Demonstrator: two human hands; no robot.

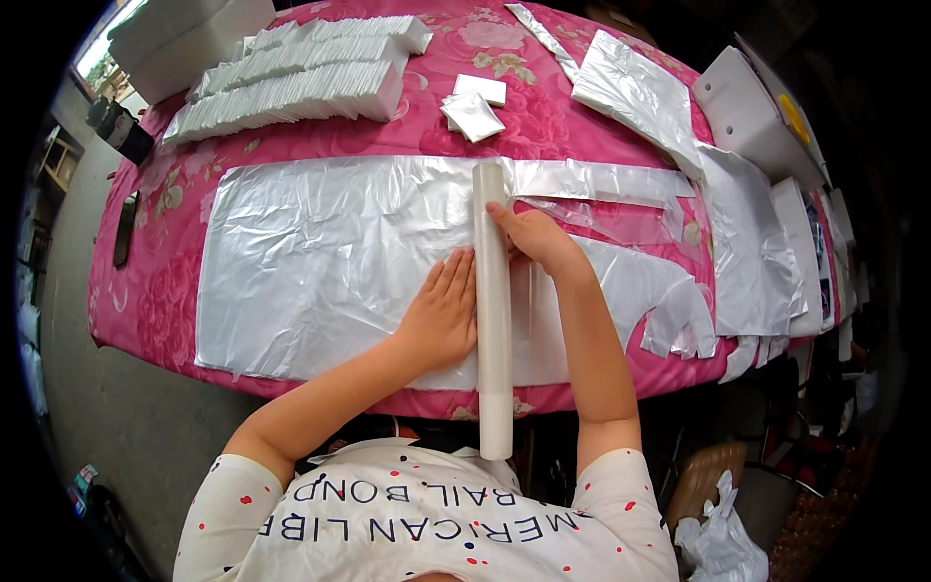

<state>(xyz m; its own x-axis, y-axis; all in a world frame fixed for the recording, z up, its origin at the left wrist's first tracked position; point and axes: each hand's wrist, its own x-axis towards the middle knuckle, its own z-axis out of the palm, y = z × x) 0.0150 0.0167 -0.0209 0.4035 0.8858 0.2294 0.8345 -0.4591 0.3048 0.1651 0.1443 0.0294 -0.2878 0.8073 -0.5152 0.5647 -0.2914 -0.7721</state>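
A long whitish tube (pixel 493 330) lies upright in the picture across a flat, wrinkled plastic bag (pixel 291 267). Its near end sticks out past the table edge towards my shirt. My left hand (pixel 441 312) rests flat on the bag, fingers stretched and close together, their tips against the tube's left side. With my right hand (pixel 535 238) I grip the upper part of the tube from the right. The thumb is on top of it, and the other fingers are curled and partly hidden. Right of the tube, the bag continues in two handle-like strips (pixel 601 180).
A pink flowered cloth (pixel 155 320) covers the table. Rows of folded white packets (pixel 291 92) stand at the far left, near a dark cup (pixel 118 128) and a phone (pixel 126 229). Small folded squares (pixel 473 114) lie at the far middle. More plastic bags (pixel 752 242) and a white foam box (pixel 747 112) are at the right.
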